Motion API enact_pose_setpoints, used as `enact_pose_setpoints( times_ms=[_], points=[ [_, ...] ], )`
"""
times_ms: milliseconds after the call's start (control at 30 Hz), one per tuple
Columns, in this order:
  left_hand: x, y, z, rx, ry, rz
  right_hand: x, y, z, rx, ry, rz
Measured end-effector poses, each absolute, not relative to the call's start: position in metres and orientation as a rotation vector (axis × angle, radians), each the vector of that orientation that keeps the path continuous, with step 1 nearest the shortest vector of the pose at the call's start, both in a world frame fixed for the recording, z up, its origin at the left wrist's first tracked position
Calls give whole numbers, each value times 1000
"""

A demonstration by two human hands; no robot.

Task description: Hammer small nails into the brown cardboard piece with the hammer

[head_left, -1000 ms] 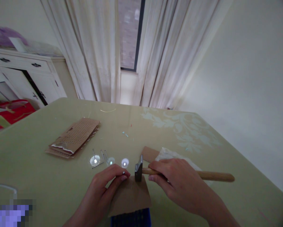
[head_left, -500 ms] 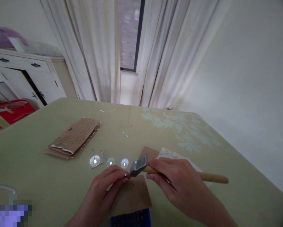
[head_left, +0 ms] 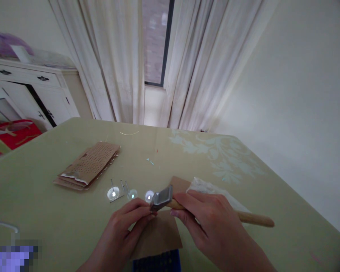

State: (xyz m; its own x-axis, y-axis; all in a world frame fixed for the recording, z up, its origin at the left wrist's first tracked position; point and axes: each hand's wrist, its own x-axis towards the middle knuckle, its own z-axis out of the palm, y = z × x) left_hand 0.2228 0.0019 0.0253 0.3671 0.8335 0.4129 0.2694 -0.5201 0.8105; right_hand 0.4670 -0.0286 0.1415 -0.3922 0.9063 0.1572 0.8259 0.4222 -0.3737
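Observation:
My right hand (head_left: 206, 219) grips a small hammer by its wooden handle (head_left: 255, 218). The metal hammer head (head_left: 161, 198) is tilted and sits just above the fingertips of my left hand (head_left: 127, 224). That hand pinches something small, perhaps a nail, upright on a brown cardboard piece (head_left: 158, 234); the hammer head hides it. The cardboard lies over a dark blue perforated block (head_left: 158, 262) at the table's near edge.
On the green table (head_left: 45, 200) lie round metal discs with upright pins (head_left: 113, 192), another disc (head_left: 149, 195), a stack of perforated cardboard (head_left: 87, 166), a second cardboard scrap (head_left: 179, 184) and a whitish sheet (head_left: 215, 190). Curtains and a white cabinet (head_left: 30, 94) stand behind.
The hammer head has tipped over and moved left, from standing on the cardboard to hovering over my left fingertips. My left hand stayed in place, pinching.

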Motion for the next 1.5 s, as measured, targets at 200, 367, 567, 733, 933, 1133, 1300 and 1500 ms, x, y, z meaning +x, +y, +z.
enact_pose_setpoints(
  times_ms=[200,367,567,733,933,1133,1300,1500],
  points=[
    [224,3,24,1986,941,1118,466,-28,139,-1438,-2356,337],
    [225,2,27,1962,943,1092,465,-27,139,-1418,-2348,306],
    [226,3,28,1943,960,1090,462,-28,138,-1476,-2400,309],
    [226,4,29,1931,954,1080,462,-27,136,-1462,-2357,284],
    [224,6,27,1902,977,1042,463,-27,135,-1496,-2410,276],
    [221,7,27,1917,953,968,464,-25,132,-1516,-2349,364],
    [219,9,28,1951,959,921,464,-25,132,-1516,-2396,333],
    [212,5,24,1986,1025,930,471,-25,136,-1421,-2270,400]
  ],
)
